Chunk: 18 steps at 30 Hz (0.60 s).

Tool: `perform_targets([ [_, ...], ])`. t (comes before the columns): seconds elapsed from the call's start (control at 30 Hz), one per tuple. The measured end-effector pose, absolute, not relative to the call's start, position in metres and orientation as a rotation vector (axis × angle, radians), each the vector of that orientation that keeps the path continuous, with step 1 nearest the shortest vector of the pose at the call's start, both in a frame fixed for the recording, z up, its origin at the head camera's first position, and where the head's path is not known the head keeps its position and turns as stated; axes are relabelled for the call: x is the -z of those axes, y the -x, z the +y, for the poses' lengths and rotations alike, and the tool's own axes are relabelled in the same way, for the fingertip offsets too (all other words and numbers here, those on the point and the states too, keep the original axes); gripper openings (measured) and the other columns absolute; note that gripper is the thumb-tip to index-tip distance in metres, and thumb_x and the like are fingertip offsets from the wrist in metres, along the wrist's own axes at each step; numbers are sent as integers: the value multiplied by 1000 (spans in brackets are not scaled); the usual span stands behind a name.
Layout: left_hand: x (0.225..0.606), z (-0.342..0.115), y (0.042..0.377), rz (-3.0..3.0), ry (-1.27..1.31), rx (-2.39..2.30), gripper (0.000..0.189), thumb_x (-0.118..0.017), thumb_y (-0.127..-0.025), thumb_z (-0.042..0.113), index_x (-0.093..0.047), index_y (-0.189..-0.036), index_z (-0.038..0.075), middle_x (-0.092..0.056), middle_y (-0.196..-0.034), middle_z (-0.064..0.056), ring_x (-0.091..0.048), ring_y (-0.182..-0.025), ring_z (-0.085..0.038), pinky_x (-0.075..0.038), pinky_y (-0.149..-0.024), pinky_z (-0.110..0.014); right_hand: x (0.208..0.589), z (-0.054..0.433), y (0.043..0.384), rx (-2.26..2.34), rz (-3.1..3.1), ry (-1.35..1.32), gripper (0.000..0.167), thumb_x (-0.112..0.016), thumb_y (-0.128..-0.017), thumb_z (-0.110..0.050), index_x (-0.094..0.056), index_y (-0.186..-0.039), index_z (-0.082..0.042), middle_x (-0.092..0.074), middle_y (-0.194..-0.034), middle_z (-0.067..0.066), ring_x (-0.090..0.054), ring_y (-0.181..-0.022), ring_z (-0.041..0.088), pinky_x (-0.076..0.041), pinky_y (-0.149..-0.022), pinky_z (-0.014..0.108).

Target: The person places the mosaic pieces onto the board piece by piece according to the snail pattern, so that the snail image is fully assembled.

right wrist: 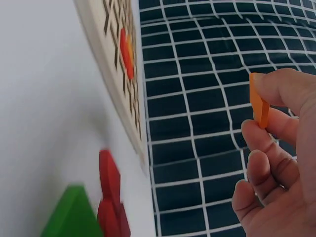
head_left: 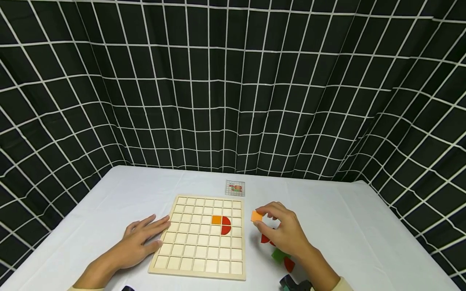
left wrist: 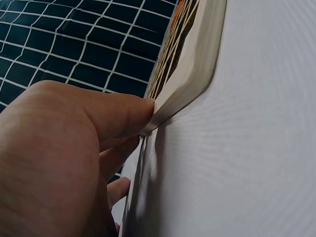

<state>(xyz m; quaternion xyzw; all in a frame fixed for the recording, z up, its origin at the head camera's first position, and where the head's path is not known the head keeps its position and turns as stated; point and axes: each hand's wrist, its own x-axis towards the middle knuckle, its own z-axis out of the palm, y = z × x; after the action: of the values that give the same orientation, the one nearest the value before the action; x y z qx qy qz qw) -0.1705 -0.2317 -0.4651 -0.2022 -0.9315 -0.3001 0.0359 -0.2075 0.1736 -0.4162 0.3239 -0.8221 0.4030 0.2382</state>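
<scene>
- Right hand (head_left: 282,229) pinched an orange square (head_left: 256,216), face toward me
- My left hand (head_left: 140,242), extended, touched the board (head_left: 199,251)
- Paired red quarters (head_left: 226,230) bulged right, long axis forward

The left hand (left wrist: 61,140) touches a pale board (left wrist: 197,64) on white cloth (left wrist: 247,138).

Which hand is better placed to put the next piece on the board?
Likely the right hand: it pinches an orange square just beyond the right edge of the board. The left hand holds no piece and touches the board's left edge.
</scene>
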Motion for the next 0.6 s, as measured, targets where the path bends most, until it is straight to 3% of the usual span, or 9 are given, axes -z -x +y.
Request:
perform_targets([
  [0.4,466,-235,171,-2838,642,921,46,-61,-94,17,-54,-138,10,-42,-148,-2,-24,-137,-41,-7,-101,-61,407,123,214,-1216,-2212,-949,24,-81,-78,-10,-72,-100,-10,-67,-97,-10,-58,-88,15,-48,-70,30],
  [0.6,464,-233,171,-2849,645,897,47,-62,-93,18,-54,-139,10,-41,-148,-2,-24,-138,-41,-6,-102,-61,409,106,216,-1251,-2182,-950,25,-81,-77,-7,-72,-101,-7,-67,-98,-8,-58,-88,14,-49,-69,37],
])
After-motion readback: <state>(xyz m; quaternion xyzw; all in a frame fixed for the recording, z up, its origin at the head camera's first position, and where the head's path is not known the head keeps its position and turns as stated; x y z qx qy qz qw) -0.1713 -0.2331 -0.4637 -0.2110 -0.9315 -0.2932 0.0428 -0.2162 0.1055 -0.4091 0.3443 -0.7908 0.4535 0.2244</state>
